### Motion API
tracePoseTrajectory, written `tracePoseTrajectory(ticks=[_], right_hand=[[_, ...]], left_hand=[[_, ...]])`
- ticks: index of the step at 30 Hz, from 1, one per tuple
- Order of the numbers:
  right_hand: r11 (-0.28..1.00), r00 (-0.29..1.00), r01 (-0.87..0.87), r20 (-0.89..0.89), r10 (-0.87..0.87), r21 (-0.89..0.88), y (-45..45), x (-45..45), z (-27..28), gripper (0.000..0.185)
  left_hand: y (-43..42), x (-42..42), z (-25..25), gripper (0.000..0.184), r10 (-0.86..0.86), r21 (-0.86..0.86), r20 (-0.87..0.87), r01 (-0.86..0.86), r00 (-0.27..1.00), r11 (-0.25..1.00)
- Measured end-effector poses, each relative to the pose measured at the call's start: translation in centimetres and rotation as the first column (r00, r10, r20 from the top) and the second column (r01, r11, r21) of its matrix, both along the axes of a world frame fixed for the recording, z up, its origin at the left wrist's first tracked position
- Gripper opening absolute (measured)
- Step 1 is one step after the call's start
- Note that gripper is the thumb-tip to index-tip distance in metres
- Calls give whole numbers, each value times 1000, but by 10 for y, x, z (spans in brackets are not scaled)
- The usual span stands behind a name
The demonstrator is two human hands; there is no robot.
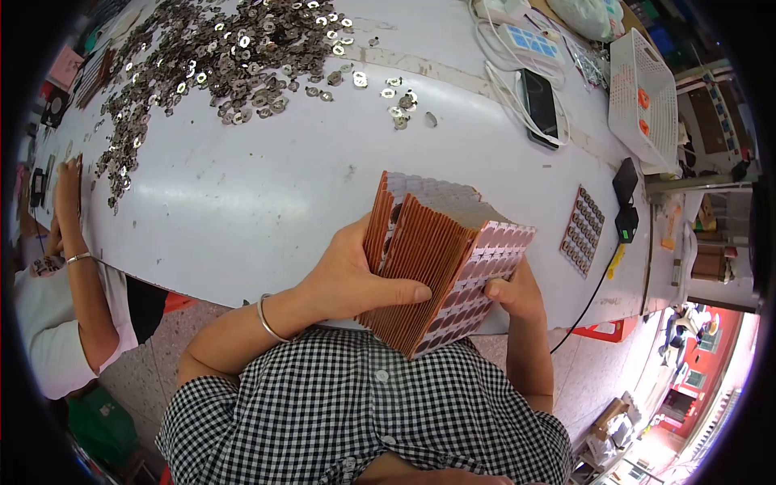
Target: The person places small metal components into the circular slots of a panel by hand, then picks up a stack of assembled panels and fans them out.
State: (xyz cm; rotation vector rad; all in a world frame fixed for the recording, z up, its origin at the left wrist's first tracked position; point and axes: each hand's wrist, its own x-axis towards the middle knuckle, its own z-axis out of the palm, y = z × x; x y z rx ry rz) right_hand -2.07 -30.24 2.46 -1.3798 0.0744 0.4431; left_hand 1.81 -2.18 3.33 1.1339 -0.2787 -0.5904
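Observation:
Between my two hands is a thick stack of thin copper-edged panels (420, 267), held tilted above the table's near edge. Rows of grey round patches cover the face of its outermost panel. My left hand (352, 275) wraps the stack's left side, thumb lying across the panel edges. On the right, my right hand (519, 293) grips the outer face with its thumb, its other fingers hidden behind the stack. A single similar panel (583, 230) with rows of round parts lies on the table to the right.
A big heap of small metal pieces (242, 56) spreads over the table's far left, with several strays near the middle. At the right are a phone (539, 105) with white cables, a white basket (643, 97) and a black cabled device (626, 202). Another person's arm (77, 242) works at the left.

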Motion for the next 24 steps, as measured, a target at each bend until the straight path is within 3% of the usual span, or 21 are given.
tracePoseTrajectory(ticks=[3, 6, 14, 20, 24], right_hand=[[999, 999, 44, -4, -44, -1, -6, -3, -7, 91], [971, 973, 223, -84, -217, 82, 0, -11, -7, 90], [962, 968, 240, -106, -228, 130, -7, -13, -13, 86], [950, 959, 257, -169, -227, 179, -12, -15, -13, 85], [940, 952, 274, -192, -236, 203, -14, -17, -15, 85]], left_hand=[[-3, 1, -1, 67, 34, -22, -12, -34, 999, 999], [-1, 3, -2, 61, 47, -6, -42, -47, 998, 999], [0, 4, -5, 61, 57, 23, -129, -54, 990, 998], [-2, 6, 1, 63, 114, 58, -40, -111, 993, 992], [3, 20, 15, 65, 21, 45, -168, -14, 986, 999]])
